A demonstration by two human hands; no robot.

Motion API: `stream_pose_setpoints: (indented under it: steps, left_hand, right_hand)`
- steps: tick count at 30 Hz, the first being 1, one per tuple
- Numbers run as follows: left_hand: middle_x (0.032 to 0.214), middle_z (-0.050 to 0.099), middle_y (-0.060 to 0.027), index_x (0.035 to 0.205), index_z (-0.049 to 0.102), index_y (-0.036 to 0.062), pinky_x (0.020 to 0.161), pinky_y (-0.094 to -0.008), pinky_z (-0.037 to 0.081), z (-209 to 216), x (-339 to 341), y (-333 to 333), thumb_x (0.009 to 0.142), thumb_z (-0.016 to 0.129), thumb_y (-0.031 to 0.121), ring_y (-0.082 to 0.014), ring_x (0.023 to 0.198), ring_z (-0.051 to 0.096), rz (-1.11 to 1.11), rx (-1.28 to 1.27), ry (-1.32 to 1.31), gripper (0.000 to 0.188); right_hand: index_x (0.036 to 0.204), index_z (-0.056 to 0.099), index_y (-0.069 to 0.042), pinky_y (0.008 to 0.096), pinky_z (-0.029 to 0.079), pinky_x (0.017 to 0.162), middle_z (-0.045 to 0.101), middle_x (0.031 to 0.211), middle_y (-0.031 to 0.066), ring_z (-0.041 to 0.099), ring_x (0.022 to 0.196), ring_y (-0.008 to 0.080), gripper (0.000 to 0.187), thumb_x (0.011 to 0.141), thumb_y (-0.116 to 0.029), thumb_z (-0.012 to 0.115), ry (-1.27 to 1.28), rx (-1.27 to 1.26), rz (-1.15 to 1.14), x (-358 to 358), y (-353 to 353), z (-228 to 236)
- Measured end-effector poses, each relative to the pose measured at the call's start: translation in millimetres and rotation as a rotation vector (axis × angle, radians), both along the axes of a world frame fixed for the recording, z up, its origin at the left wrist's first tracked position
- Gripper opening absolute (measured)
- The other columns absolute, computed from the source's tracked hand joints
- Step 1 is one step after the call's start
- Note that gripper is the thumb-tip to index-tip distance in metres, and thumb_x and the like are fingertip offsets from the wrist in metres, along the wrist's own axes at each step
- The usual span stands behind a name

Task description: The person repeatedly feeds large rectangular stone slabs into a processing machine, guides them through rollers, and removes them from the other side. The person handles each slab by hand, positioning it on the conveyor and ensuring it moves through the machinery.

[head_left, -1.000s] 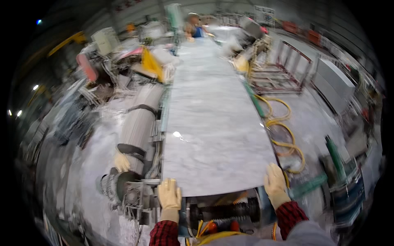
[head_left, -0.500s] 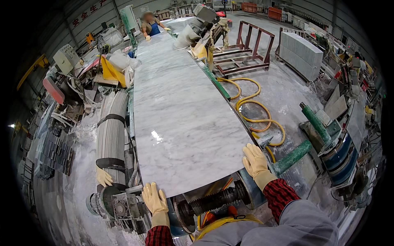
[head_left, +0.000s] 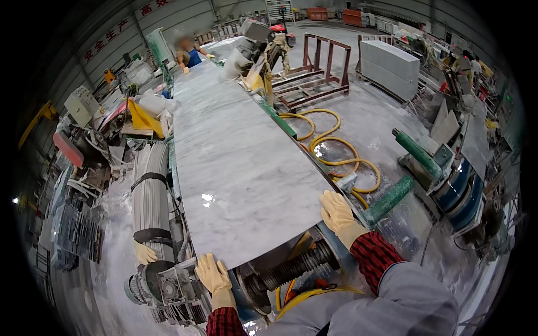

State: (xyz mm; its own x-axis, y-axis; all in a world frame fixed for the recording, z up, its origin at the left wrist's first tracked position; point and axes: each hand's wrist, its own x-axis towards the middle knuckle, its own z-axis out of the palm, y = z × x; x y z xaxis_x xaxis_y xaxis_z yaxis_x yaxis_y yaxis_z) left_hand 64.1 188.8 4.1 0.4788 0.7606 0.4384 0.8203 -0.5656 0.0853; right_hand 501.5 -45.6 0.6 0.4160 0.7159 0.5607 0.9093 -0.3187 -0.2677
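A long white-grey marble slab (head_left: 246,162) with a polished sheen stretches away from me over a conveyor. At its near left corner lies my left hand (head_left: 215,279) in a cream rubber glove, fingers stretched out. On the near right corner rests my right hand (head_left: 341,217), gloved alike, with its fingers extended over the edge. Neither hand is wrapped round anything. Below the slab's near edge, a dark ribbed roller shaft (head_left: 294,263) shows between blue drums. Another cream glove (head_left: 145,253) shows beside the grey bundle at left; whether a hand fills it I cannot tell.
A person (head_left: 190,55) in a blue apron stands at the slab's far end. A strapped grey bundle (head_left: 150,193) and a motor (head_left: 168,288) flank the left side. On the right are a yellow hose (head_left: 350,148), green rollers (head_left: 386,200) and a metal rack (head_left: 325,70).
My view has swung slightly, so the surroundings at the far end sit further left. Both hands stay at the slab's near corners, with the right one showing a little further left.
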Motion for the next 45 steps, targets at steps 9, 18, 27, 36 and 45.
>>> stream_pose_setpoints:
  steps: [9,18,27,36,45]
  left_hand:
    - [0.127,0.059,-0.0212,0.126,0.063,0.0023,0.106,-0.0537,0.042,-2.8,-2.5,-2.5,0.099,0.064,0.017,-0.0448,0.123,0.054,-0.044,0.054,-0.066,0.030]
    - [0.161,0.051,-0.0236,0.148,0.059,0.0071,0.127,-0.0575,0.030,4.7,-6.1,-7.0,0.111,0.054,0.028,-0.0451,0.150,0.044,0.057,-0.282,-0.019,0.043]
    - [0.144,0.058,-0.0263,0.138,0.060,0.0039,0.119,-0.0588,0.037,-3.1,-8.6,-7.0,0.102,0.062,0.020,-0.0476,0.135,0.052,-0.010,-0.100,-0.104,0.039]
    - [0.150,0.057,-0.0275,0.143,0.060,0.0061,0.122,-0.0592,0.034,9.5,-7.7,-13.4,0.103,0.063,0.022,-0.0480,0.140,0.051,0.027,-0.241,-0.104,0.043]
    - [0.154,0.056,-0.0239,0.143,0.058,0.0074,0.123,-0.0579,0.035,1.2,-10.0,-20.5,0.101,0.064,0.023,-0.0460,0.142,0.050,0.052,-0.163,-0.095,0.046]
  right_hand:
    - [0.145,0.061,-0.007,0.0516,0.040,0.123,0.059,0.153,0.0222,0.055,0.139,0.0433,0.051,0.097,-0.021,0.070,0.057,-0.041,-0.029,-42.9,-58.3,-9.5]
    - [0.145,0.061,-0.008,0.0513,0.044,0.118,0.061,0.148,0.0223,0.056,0.135,0.0443,0.050,0.097,-0.016,0.070,0.043,-0.018,-0.039,-53.9,-65.9,-3.2]
    - [0.120,0.064,-0.002,0.0538,0.050,0.096,0.068,0.117,0.0187,0.062,0.105,0.0426,0.031,0.090,-0.011,0.070,-0.015,0.031,0.112,-26.1,-44.8,29.4]
    - [0.132,0.066,-0.003,0.0554,0.046,0.110,0.066,0.131,0.0203,0.060,0.121,0.0443,0.041,0.094,-0.017,0.070,-0.080,0.037,0.056,-9.0,-14.7,15.5]
    - [0.128,0.063,-0.002,0.0545,0.046,0.101,0.063,0.124,0.0192,0.057,0.116,0.0423,0.039,0.090,-0.011,0.068,-0.070,-0.018,0.095,-14.3,-13.1,30.4]
